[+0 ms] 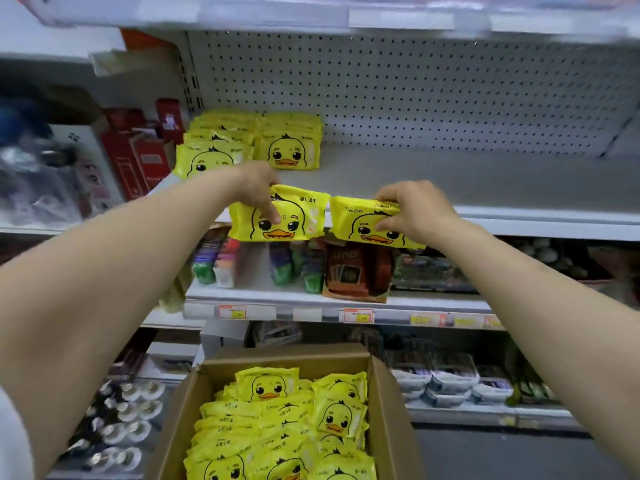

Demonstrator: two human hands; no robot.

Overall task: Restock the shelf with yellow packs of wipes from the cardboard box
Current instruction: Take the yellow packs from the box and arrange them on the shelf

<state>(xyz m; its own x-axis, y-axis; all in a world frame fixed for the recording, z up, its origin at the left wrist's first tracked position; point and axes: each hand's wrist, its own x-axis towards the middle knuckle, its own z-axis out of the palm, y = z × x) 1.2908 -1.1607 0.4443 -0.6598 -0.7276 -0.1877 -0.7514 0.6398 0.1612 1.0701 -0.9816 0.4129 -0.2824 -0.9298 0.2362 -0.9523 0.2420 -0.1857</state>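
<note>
My left hand (258,187) grips a yellow duck-face wipes pack (294,220) by its top edge, at the front lip of the grey shelf (450,181). Just to its right, my right hand (412,207) holds a second yellow pack (356,220) the same way, tilted slightly. Both packs hang in front of the shelf edge. Two stacks of the same packs (287,143) stand at the shelf's back left. Below, an open cardboard box (384,410) holds several more yellow packs (277,427).
White pegboard (415,95) backs the shelf, whose right part is bare. Red boxes (138,157) stand left of the stacks. The shelf below carries small bottles (221,265) and a card-game box (356,271). Lower shelves hold packaged goods.
</note>
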